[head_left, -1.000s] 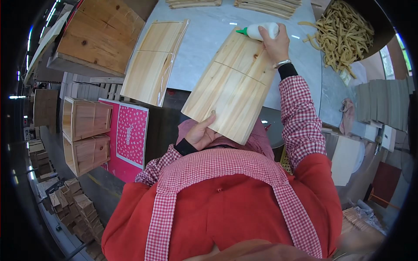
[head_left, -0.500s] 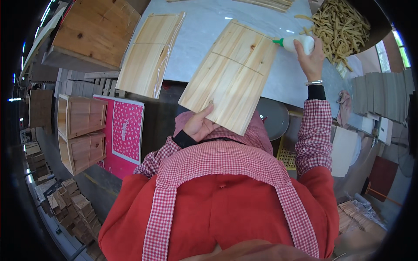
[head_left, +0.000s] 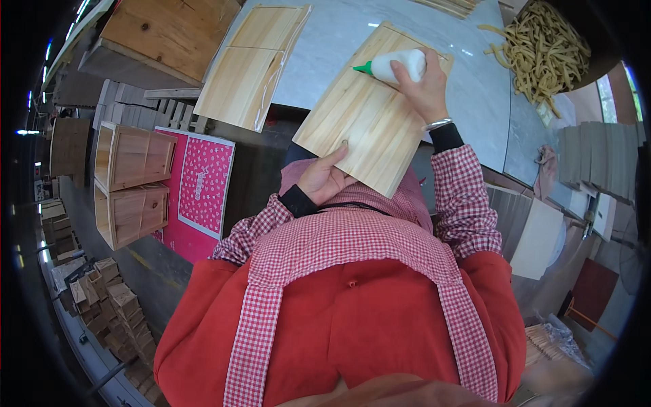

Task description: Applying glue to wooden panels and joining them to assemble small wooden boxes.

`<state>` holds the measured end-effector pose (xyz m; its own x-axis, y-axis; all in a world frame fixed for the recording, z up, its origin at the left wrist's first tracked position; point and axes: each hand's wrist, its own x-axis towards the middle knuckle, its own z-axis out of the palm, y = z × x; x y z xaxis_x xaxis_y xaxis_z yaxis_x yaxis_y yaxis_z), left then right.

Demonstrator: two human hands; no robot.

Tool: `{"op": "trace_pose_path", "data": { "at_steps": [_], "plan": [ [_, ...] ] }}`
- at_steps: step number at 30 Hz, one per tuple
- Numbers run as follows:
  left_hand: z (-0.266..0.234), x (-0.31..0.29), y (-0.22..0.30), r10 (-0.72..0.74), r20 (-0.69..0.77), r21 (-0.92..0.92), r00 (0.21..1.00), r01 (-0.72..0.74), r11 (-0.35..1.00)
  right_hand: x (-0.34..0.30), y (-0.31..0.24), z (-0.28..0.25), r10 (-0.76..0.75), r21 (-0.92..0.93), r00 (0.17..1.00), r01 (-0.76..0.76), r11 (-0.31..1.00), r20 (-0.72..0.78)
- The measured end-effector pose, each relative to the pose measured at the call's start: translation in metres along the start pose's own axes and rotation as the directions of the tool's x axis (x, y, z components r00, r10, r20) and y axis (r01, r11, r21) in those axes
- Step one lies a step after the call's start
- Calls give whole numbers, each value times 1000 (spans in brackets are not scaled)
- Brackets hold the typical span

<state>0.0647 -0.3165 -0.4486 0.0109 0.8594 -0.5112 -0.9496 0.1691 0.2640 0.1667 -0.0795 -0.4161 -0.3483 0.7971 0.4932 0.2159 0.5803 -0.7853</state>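
A pale wooden board (head_left: 369, 129) with a groove across it lies tilted from the table's front edge toward my lap. My left hand (head_left: 324, 178) grips its near left edge, thumb on top and fingers underneath. In my right hand (head_left: 426, 87) is a white squeeze bottle (head_left: 405, 66) with a green nozzle, fingers wrapped round it. The bottle lies nearly level above the far part of the board, its nozzle pointing left near the groove. Whether the tip touches the wood I cannot tell.
Another grooved board (head_left: 247, 74) overhangs the grey table (head_left: 319, 57) at left. A heap of tan strips (head_left: 549, 51) fills the far right corner. To the left stand a large wooden box (head_left: 159, 41), two wooden drawers (head_left: 139, 159) and a pink patterned panel (head_left: 203, 183).
My right hand has swung the bottle leftward over the board from its right edge. My left hand keeps its hold on the board. The whole view has shifted slightly.
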Motion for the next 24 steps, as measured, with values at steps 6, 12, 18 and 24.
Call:
{"op": "trace_pose_path", "data": {
  "at_steps": [6, 12, 18, 24],
  "plan": [
    [-6, 3, -4, -34, 4, -16, 999, 34, 999, -12, 2, -59, -1, -72, 999, 5, 997, 54],
    [-3, 8, -9, -105, 94, -24, 990, 108, 994, -48, 13, -126, 154, -83, 988, -152, 985, 16],
    [2, 7, -7, -80, 75, 10, 994, 80, 997, -77, 16, -136, 383, 217, 921, -362, 907, -64],
    [12, -3, -2, 57, 28, 10, 998, -57, 998, -87, 16, -136, 509, 497, 859, -418, 761, -57]
  ]
}}
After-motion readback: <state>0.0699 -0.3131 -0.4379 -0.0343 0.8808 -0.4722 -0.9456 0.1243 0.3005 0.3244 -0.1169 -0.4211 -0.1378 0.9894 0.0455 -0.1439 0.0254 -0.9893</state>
